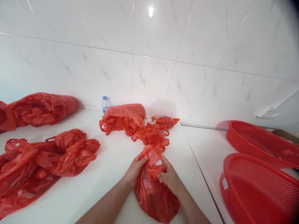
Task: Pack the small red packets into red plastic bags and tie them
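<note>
Between my two hands is a red plastic bag (pixel 157 199), its lower part rounded out and its top gathered. My left hand (pixel 135 169) grips the bag's left side near the top, thumb pressed on the plastic. On the other side, my right hand (pixel 170 177) pinches a crumpled fold by the bag's mouth with thumb and fingers. What the bag holds, if anything, cannot be made out. Just beyond my hands lie crumpled red bags (pixel 149 135), reaching back to a larger red bag (pixel 126 110) with loose plastic at its opening.
A clear bottle with a blue cap (pixel 105 102) stands by the tiled wall. Knotted red bags (pixel 67 152) spread over the table's left side, with a big stuffed red bag (pixel 46 109) behind. Two red plastic baskets (pixel 225 165) sit at right, past a seam in the white surface (pixel 105 186).
</note>
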{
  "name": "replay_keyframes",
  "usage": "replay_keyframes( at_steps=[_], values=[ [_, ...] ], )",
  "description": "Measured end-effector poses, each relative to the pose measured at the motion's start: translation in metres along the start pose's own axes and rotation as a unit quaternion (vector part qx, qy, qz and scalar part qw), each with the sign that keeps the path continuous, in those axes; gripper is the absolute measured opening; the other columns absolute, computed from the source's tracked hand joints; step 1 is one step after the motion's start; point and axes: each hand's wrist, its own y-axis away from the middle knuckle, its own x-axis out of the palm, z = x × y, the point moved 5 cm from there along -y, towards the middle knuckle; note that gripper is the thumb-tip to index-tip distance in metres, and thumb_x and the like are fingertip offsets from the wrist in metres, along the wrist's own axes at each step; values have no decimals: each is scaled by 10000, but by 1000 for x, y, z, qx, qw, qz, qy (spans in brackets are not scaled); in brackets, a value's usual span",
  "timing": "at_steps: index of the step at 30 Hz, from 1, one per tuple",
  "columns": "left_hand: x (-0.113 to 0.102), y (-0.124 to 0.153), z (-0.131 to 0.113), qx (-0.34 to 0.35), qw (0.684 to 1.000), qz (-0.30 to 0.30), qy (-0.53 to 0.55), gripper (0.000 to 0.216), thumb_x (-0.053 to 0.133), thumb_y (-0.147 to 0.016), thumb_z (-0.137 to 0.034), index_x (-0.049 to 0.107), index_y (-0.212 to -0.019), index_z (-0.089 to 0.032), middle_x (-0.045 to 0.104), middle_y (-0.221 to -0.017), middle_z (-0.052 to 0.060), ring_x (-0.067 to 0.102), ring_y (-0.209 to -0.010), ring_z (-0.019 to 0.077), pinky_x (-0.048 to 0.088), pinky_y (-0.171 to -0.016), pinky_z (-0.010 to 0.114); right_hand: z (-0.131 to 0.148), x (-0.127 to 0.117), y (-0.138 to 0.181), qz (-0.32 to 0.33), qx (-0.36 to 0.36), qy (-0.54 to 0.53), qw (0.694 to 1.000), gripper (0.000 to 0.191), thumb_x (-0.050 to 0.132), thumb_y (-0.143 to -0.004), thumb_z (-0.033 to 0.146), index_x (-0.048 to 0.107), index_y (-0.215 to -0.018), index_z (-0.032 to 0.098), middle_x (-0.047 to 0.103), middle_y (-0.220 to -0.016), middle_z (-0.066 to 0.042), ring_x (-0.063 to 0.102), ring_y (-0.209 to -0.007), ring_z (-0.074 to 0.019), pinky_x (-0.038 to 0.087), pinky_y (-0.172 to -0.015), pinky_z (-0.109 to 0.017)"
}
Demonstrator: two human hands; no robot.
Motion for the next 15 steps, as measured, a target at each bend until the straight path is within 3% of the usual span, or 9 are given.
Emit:
replay_keyframes(
  at_steps=[2,4,5,7,9,11,13,15],
  values=[
    [3,0,0,27,998,12,-48,202,689,-744,-305,574,-831,-163,661,-726,16,618,-639,161,473,-660,293,5,4,1,-15,-12,30,999,605,773,-632,317,541,-1186,251,617,-748,30,534,-616,-110,420,-566,-233],
    [5,0,1,56,991,24,-119,208,709,-713,-268,532,-750,-166,627,-703,-9,580,-624,133,447,-622,257,7,5,1,-43,-25,62,997,498,783,-603,243,596,-1065,249,642,-917,3,578,-782,-144,454,-681,-261],
    [6,-1,3,66,985,28,-156,225,715,-697,-250,506,-717,-169,602,-671,-24,555,-598,119,431,-592,241,5,4,0,-53,-20,67,996,430,775,-603,222,609,-999,243,642,-886,11,575,-748,-134,449,-650,-248],
    [6,-1,8,70,974,35,-211,225,699,-698,-237,486,-742,-182,559,-624,-48,510,-541,100,407,-543,228,-3,2,-3,-61,8,54,997,248,736,-638,220,599,-844,221,578,-635,60,480,-514,-82,361,-475,-205],
    [6,0,11,67,968,39,-238,233,648,-737,-243,491,-905,-204,560,-661,-49,508,-530,102,427,-550,242,-14,-4,-7,-76,34,35,996,158,693,-687,267,550,-717,208,443,-436,101,328,-364,-54,232,-380,-195],
    [6,3,7,109,953,28,-282,380,602,-766,-231,449,-1114,-236,595,-821,-11,561,-638,127,473,-655,290,-22,-12,-10,-104,42,28,993,215,683,-700,339,522,-656,203,409,-372,103,297,-323,-54,213,-362,-201],
    [8,10,-5,200,913,11,-356,536,605,-756,-210,403,-1249,-259,571,-1069,55,581,-875,179,462,-818,352,-26,-18,-12,-125,48,24,991,288,677,-705,411,509,-609,198,426,-356,86,315,-313,-59,232,-359,-206],
    [13,17,-15,296,852,12,-432,641,650,-716,-197,403,-1304,-266,488,-1243,98,508,-1085,243,407,-927,403,-28,-21,-14,-132,52,13,990,340,669,-709,461,490,-588,199,433,-351,79,321,-309,-61,225,-355,-207]
  ],
)
